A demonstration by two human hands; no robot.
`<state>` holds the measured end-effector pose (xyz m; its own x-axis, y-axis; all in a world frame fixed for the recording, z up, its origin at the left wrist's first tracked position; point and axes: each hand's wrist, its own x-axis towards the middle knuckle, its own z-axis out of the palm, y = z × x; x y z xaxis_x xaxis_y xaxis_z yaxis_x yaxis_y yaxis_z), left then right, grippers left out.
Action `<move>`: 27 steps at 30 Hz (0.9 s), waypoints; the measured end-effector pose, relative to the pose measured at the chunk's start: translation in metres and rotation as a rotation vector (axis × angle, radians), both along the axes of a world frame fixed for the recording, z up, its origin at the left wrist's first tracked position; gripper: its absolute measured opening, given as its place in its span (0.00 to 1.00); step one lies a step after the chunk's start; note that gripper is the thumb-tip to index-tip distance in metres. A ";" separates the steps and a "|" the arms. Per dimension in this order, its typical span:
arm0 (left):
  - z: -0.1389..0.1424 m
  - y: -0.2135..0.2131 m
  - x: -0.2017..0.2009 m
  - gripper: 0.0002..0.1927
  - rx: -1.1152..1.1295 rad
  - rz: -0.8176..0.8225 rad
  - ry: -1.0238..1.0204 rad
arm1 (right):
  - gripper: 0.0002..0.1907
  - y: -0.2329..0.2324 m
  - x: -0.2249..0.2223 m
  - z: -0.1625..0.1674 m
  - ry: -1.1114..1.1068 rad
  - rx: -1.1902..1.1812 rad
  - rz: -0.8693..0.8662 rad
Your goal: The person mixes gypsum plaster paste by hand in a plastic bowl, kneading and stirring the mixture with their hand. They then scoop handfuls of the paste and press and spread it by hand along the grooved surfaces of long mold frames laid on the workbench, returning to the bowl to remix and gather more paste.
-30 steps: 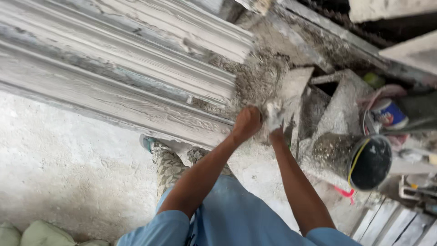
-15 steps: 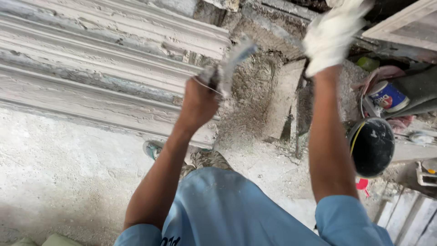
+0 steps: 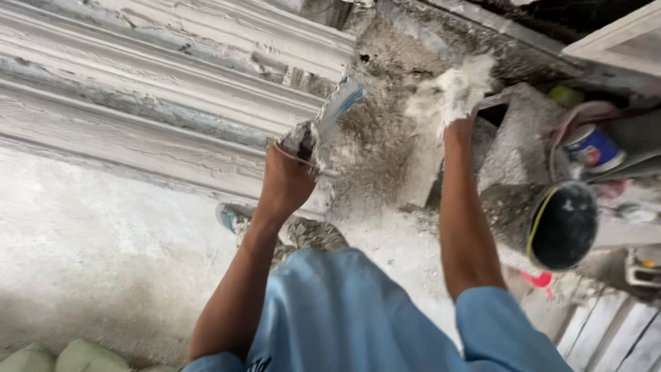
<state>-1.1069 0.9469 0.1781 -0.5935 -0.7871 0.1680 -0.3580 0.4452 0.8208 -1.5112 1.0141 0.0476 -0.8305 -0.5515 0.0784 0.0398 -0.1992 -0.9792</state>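
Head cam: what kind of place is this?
Likely a plastering or construction site: white ridged plaster moulding, a plaster-caked trowel in the left hand, the plaster-coated right hand, and a black bucket.

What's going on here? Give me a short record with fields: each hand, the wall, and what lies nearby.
Left hand: left hand grips a trowel, blade raised against the wall.
Right hand: right hand, caked in white plaster, pressed to the rough grey patch.
Wall: white ridged moulding running left of the patch.
Nearby: black bucket at right; small can above it.
Clothing: blue shirt.
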 end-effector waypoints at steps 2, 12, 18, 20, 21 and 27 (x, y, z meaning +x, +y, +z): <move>-0.004 0.004 0.000 0.16 -0.227 0.045 0.132 | 0.28 -0.022 -0.009 0.006 0.159 -0.458 0.079; -0.029 0.023 -0.035 0.10 0.007 -0.075 0.101 | 0.18 0.013 0.054 0.105 -0.138 -0.243 0.131; -0.039 0.033 -0.060 0.07 0.133 -0.131 0.150 | 0.07 0.036 0.015 0.128 -0.204 -0.525 0.507; -0.039 0.038 -0.066 0.05 0.147 -0.156 0.039 | 0.08 0.038 0.016 0.137 -0.244 -0.664 0.693; -0.040 0.040 -0.068 0.04 0.158 -0.168 -0.020 | 0.10 0.039 0.021 0.143 -0.192 -0.686 0.758; -0.044 0.040 -0.084 0.07 0.082 -0.235 0.109 | 0.22 0.068 0.084 0.178 -0.661 -0.386 0.299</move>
<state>-1.1905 0.9872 0.1338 -0.7435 -0.6434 0.1821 -0.1604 0.4360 0.8856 -1.4276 1.0821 0.2253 -0.5938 -0.7912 -0.1464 0.6893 -0.4064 -0.5997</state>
